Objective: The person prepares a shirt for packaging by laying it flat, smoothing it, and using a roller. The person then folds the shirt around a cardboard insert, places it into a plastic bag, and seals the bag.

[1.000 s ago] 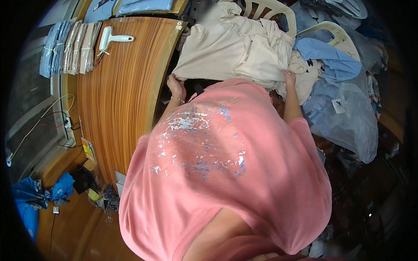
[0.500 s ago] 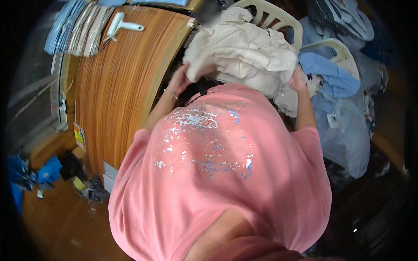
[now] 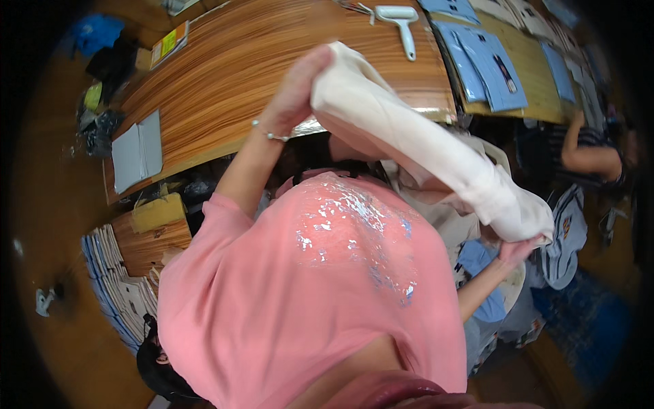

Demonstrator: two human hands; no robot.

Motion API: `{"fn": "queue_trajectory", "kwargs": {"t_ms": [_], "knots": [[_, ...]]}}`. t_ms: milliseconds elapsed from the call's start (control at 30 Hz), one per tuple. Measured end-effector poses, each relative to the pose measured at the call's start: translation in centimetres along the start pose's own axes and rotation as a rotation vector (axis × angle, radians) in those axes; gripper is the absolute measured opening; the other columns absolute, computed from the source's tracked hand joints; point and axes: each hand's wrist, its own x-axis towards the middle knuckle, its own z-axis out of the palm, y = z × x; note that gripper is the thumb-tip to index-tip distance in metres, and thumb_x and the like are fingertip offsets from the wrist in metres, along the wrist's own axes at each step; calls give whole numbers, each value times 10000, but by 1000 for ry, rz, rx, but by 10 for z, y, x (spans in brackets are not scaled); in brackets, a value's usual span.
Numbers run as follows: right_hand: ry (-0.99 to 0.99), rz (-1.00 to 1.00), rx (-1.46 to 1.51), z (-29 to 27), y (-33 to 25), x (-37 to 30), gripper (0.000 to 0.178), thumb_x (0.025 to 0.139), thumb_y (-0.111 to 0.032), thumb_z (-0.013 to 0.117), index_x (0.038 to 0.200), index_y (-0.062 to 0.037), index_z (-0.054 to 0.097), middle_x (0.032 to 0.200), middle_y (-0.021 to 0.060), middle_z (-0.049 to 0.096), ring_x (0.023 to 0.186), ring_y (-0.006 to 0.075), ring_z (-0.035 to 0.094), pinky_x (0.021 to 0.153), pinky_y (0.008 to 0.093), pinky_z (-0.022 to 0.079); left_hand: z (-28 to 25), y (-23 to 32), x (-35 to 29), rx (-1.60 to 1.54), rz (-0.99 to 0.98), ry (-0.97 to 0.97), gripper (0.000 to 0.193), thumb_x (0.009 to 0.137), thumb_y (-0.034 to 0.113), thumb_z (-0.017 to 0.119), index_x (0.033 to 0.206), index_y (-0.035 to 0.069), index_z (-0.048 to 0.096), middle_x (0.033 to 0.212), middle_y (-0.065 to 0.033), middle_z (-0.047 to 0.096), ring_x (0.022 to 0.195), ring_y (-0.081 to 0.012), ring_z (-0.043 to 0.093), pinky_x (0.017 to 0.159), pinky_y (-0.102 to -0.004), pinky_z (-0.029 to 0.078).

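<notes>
Head view: both hands occupied, set well apart, one at each end of a cream garment [image 3: 429, 140]. Left hand [image 3: 300, 88] has its upper-left end gripped, fingers closed on cloth; in view it sits over the wood-grain bench [image 3: 231, 82], near the front edge. Beaded bracelet [image 3: 271, 135] on that wrist. Right hand [image 3: 519, 251] has the lower-right end pinched, off to the side of the bench. Garment is off the bench, running as a long folded band slanting down from left hand to right, with looser cloth hanging below it. Exact fold layout: can't tell, some blur.

On the bench: white lint roller [image 3: 400, 26], far side, handle pointing toward the wearer; pale flat sheets [image 3: 139, 151] at the left end; yellow-orange booklet [image 3: 169, 44] by the far left edge. Blue packaged garments [image 3: 484, 68] lie on a yellowish surface [image 3: 541, 95] just right of the bench. Light blue cloth [image 3: 492, 303] below the right hand; grey-white striped garment [image 3: 565, 238] just beyond it. Co-worker in a striped top [image 3: 591, 153] at far right. Lower left: rows of stacked folded garments [image 3: 129, 293], and a dark-haired head [image 3: 160, 371], partly hidden by the wearer's pink T-shirt [image 3: 340, 286].
</notes>
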Motion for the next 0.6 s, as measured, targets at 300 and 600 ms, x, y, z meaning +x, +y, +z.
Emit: {"fn": "queue_trajectory", "kwargs": {"t_ms": [300,600], "knots": [[-887,-110,-78,224,21,22,505,872,-91,508,1335,-12,321,1369,133,372,1224,259,412,1050,416,278,-210,192,-34,-189,423,255,380,930,277,475,1177,-11,505,1156,-166,570,1043,-244,575,916,-380,459],[-971,-344,-803,549,113,46,395,880,-162,568,1214,-16,417,1030,73,587,798,127,607,618,231,509,-392,369,23,166,476,398,305,917,193,519,1144,-11,523,1126,-103,591,1004,-188,583,890,-313,467]]}}
